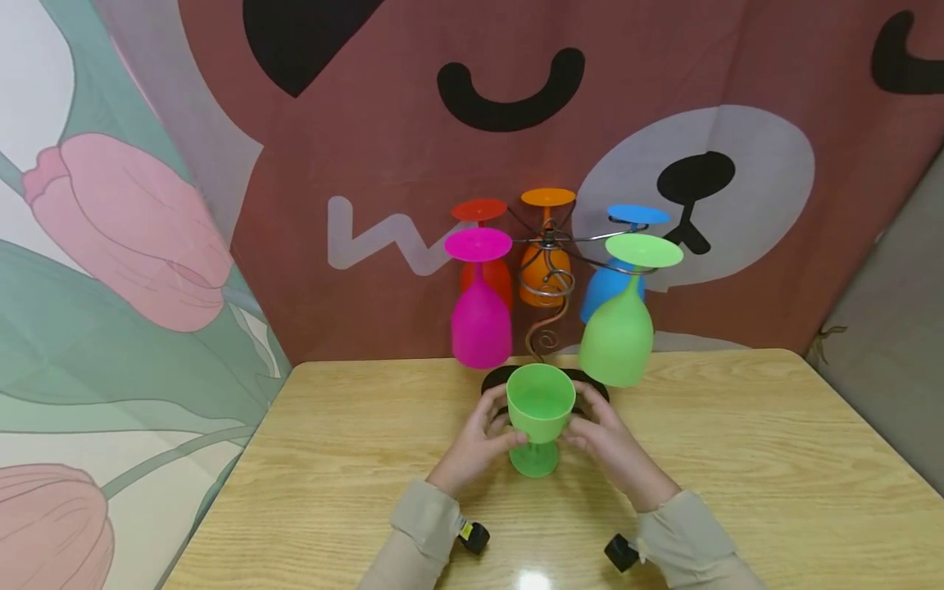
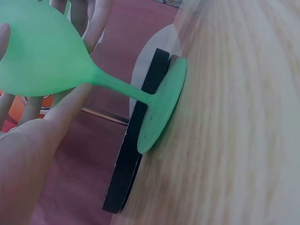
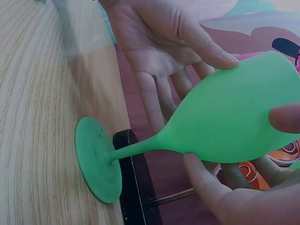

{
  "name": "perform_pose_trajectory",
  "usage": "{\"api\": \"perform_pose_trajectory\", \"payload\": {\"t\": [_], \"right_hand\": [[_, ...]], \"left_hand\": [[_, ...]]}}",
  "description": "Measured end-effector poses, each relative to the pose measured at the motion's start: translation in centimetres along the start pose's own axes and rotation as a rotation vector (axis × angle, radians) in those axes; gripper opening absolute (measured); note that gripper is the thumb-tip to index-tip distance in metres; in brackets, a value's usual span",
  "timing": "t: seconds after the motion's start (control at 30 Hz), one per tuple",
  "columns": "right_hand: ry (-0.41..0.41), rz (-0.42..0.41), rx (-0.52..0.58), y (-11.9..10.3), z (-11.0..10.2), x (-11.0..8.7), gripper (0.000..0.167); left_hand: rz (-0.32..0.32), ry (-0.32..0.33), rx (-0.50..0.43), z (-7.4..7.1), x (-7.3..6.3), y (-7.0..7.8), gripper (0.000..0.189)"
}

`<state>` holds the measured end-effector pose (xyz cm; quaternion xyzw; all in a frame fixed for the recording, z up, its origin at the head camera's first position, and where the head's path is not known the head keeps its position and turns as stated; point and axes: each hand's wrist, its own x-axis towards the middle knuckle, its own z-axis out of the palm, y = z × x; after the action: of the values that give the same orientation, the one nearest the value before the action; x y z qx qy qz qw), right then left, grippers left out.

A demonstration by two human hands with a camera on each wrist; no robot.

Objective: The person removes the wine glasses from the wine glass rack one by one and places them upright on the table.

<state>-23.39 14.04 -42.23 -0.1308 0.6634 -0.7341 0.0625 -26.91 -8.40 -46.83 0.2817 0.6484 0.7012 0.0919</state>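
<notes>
1. Green all over, the upright goblet (image 1: 542,428) is held between both hands: the left hand (image 1: 479,447) curls round one side of the bowl and the right hand (image 1: 608,438) round the other, thumbs toward the person.

2. Both grips are on the bowl, which narrows to a thin stem (image 3: 138,149). Uneven pressure, or one hand letting go first, could well tip the goblet or let it slide down.

3. Low down, its foot (image 2: 166,110) is at the desk (image 1: 332,475), just beside the black base (image 2: 124,173) of the stand. A push away from the person would probably knock that base; I cannot tell whether the two touch.

4. Farther out, the wire stand (image 1: 549,239) carries five upside-down goblets. The magenta goblet (image 1: 481,324) and light green goblet (image 1: 619,344) hang nearest, so careless lifting might bump them and jolt the red goblet (image 1: 481,211), orange goblet (image 1: 546,197) and blue goblet (image 1: 637,215).

5. Only the head view looks into the bowl and takes in the whole stand, but there the bowl hides most of the stem. Both wrist views show the stem's full length; the right one also shows the left palm.
</notes>
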Motion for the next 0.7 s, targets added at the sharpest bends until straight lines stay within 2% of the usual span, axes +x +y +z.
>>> {"api": "perform_pose_trajectory", "payload": {"t": [0.2,0.4,0.57,0.7], "right_hand": [[0.012,0.018,-0.002,0.35,0.08,0.18,0.061],[0.046,0.027,0.047,0.54,0.4,0.26,0.062],[0.064,0.026,0.076,0.66,0.53,0.37,0.062],[0.081,0.039,0.08,0.83,0.55,0.48,0.066]], "left_hand": [[-0.021,0.026,-0.003,0.03,-0.01,-0.01,0.074],[-0.034,0.055,-0.007,0.09,0.0,0.11,0.073],[-0.027,0.073,0.006,0.35,0.09,0.19,0.073],[-0.026,0.111,0.011,0.4,0.25,-0.01,0.071]]}}
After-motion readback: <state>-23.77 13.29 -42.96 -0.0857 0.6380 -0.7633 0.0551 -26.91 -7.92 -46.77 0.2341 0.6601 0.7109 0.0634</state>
